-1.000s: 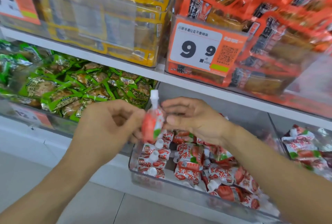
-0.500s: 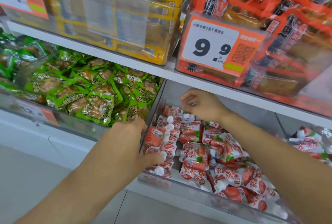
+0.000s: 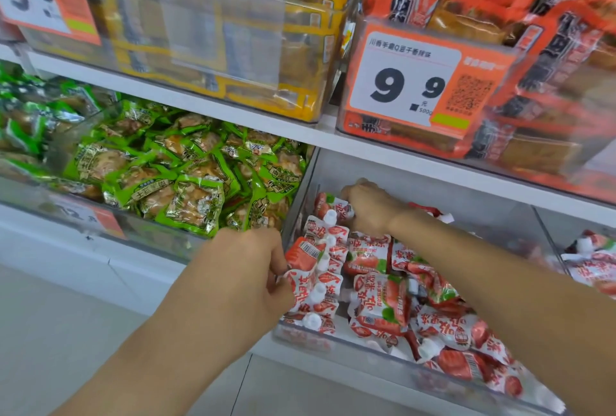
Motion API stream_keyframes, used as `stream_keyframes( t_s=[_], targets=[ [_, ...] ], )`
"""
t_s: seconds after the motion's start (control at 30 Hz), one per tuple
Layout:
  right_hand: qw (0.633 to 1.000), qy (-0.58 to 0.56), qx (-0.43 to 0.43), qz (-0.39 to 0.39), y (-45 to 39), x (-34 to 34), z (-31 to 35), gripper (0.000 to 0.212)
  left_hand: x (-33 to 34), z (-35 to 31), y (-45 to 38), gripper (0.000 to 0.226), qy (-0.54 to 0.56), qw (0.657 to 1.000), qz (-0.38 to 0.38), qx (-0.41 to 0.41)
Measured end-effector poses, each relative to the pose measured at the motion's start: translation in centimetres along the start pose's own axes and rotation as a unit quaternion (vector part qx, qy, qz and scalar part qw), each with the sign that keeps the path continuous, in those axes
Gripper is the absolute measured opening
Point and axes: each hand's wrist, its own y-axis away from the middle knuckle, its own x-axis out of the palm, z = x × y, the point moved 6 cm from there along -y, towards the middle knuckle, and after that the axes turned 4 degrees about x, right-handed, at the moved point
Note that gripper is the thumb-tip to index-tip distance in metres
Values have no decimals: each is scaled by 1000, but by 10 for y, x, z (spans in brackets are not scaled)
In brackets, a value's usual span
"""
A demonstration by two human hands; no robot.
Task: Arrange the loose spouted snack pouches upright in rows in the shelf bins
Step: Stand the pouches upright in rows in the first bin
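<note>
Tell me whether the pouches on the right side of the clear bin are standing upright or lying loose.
Lying loose. The right-side pouches sprawl flat in the clear bin, spouts pointing different ways, unlike the left row.

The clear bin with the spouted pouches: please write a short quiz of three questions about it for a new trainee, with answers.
1. True or false: the left hand grips a pouch in the row along the left wall of the clear bin.
2. Where is the right hand? A) on the green packets B) at the back of the row C) on the price tag
3. Fill in: the pouches right of the row lie ____, not upright.

Key: 1 true; 2 B; 3 loose, in a jumble.
</note>
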Motion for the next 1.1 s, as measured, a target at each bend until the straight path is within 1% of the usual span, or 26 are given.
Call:
stream_keyframes(
  t_s=[0.07,0.1,0.17,0.2,0.27,0.33,0.4,0.43,0.5,0.6,0.67,0.73,0.8,0.87,0.93,0.97,1.03,1.07,1.1],
  targets=[
    [999,-19,-25,-26,7,-6,0,33,3,-4,3,24,-35,999,19,2],
    [997,-50,-39,-40,11,-11,1,31,5,-7,4,29,-45,999,30,4],
    [990,-112,-72,-42,18,-20,6,23,8,-10,4,36,-53,997,57,3],
    [987,-125,-91,-38,21,-23,9,24,10,-10,4,37,-52,996,66,-2],
    [981,-158,-109,-34,23,-25,10,35,8,-7,2,31,-39,997,62,-14],
    [960,-265,-80,-42,22,-25,1,42,5,-3,1,23,-19,999,40,-16],
    [927,-366,-47,-67,20,-23,-13,34,2,-3,1,17,1,1000,10,-5],
    [921,-381,-41,-76,20,-24,-16,29,0,-4,2,16,10,1000,-5,2],
    [925,-368,-53,-75,20,-23,-13,26,-5,-6,1,15,22,999,-34,19],
    [956,-274,-77,-74,18,-26,3,26,-9,-8,0,14,32,996,-72,50],
    [967,-236,-80,-57,15,-27,10,29,-13,-10,-1,11,36,992,-97,77],
    [959,-273,-66,-50,12,-29,7,36,-15,-10,-1,13,51,989,-106,87],
    [939,-337,-61,-25,12,-26,2,31,-15,-9,-2,17,56,988,-108,95],
    [942,-327,-74,4,14,-22,4,20,-16,-11,-3,14,54,987,-112,102],
    [948,-307,-85,26,17,-16,8,17,-16,-13,-4,9,61,986,-116,102],
    [949,-300,-84,42,17,-14,9,20,-16,-14,-5,8,63,986,-118,100],
    [943,-315,-58,84,19,-13,10,38,-18,-19,-6,8,63,984,-131,104],
    [932,-346,-31,105,19,-14,8,50,-20,-21,-7,7,66,982,-144,106],
    [912,-390,-12,127,20,-13,6,54,-22,-23,-7,5,72,979,-160,105]
  ],
)
